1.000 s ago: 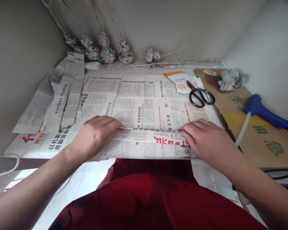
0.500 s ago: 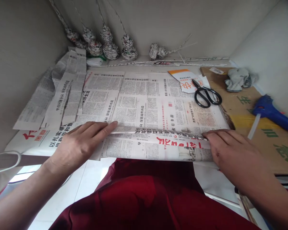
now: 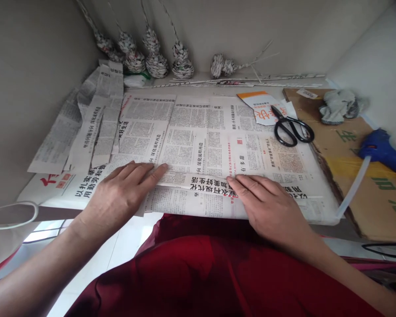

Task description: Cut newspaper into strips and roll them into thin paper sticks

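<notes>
A sheet of newspaper (image 3: 191, 154) lies over more newspaper, its near edge folded back into a long flat strip (image 3: 207, 182) with bold black print. My left hand (image 3: 119, 189) rests on the left part of this fold, thumb stretched along it and fingers laid on the paper. Pressing flat near the fold's middle is my right hand (image 3: 270, 204), its fingers extended side by side and its palm over the near edge. The fold shows again to the right of that hand. Neither hand has anything lifted off the table.
Cut newspaper strips (image 3: 86, 119) are piled at left. Black scissors (image 3: 293, 130) overlap a torn printed card (image 3: 262, 110). Cardboard (image 3: 366, 176) at right bears a crumpled wad (image 3: 338, 105) and a blue glue gun (image 3: 381, 147). Several woven paper gourds (image 3: 156, 64) and thin paper rods (image 3: 244, 82) line the back.
My right hand has moved left from the fold's right end to near its middle. The fold there now lies flatter, showing black print. My left hand has stayed at the fold's left part.
</notes>
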Available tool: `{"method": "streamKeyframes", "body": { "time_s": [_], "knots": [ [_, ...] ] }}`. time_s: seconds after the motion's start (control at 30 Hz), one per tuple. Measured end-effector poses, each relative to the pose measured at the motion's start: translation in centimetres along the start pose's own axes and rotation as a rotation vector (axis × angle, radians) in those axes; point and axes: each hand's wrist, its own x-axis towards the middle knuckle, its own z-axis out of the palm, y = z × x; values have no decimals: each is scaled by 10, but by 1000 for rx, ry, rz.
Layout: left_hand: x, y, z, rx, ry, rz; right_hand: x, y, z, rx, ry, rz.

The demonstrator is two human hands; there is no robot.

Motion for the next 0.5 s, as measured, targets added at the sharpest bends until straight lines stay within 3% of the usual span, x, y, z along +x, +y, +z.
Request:
{"method": "streamKeyframes", "body": {
  "time_s": [0.13,0.23,0.33,0.5],
  "knots": [
    [7,18,-4,-93,8,21,-2,0,2,-9,-2,-1],
    [19,41,-6,-153,3,161,-1,-2,1,-31,19,2],
    [36,63,-3,-149,103,282,1,-3,0,-26,14,4],
    [58,77,3,-121,135,249,11,-3,-10,-44,6,25]
  ]
}}
